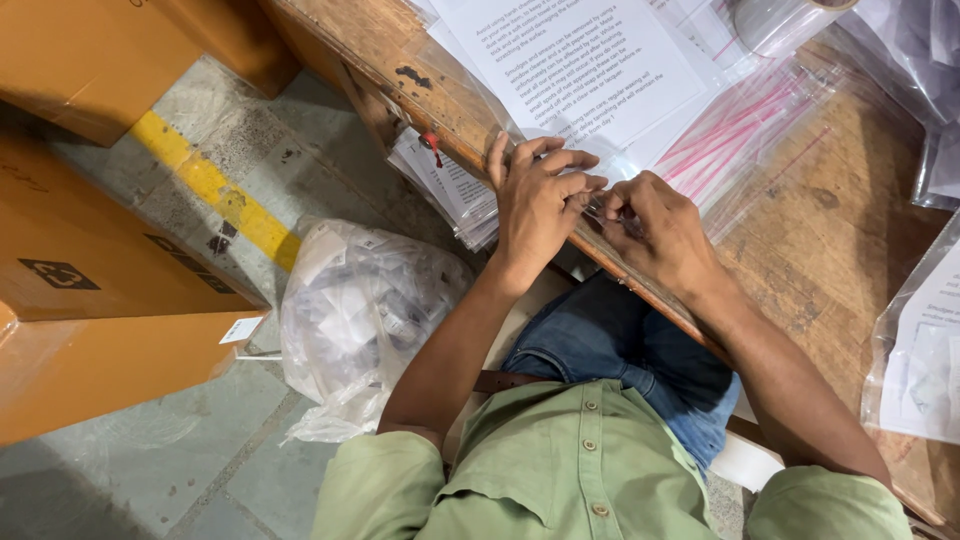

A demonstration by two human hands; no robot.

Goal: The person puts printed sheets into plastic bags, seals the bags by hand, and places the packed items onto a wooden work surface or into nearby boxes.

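While both wrists bend inward | left hand (537,200), right hand (655,222) pinch clear bag (640,150) edge (fingers curled shut).

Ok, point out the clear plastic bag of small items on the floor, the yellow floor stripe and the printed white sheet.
Clear plastic bag (350,320), head view, bulging middle.
Yellow floor stripe (215,190), head view, mid-length.
Printed white sheet (580,60), head view, text block.

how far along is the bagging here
Done: a stack of filled bags hangs off the table edge, more at right. In hand: left hand and right hand pinch one clear bag holding a printed sheet. Left: empty red-striped zip bags lie on the table.
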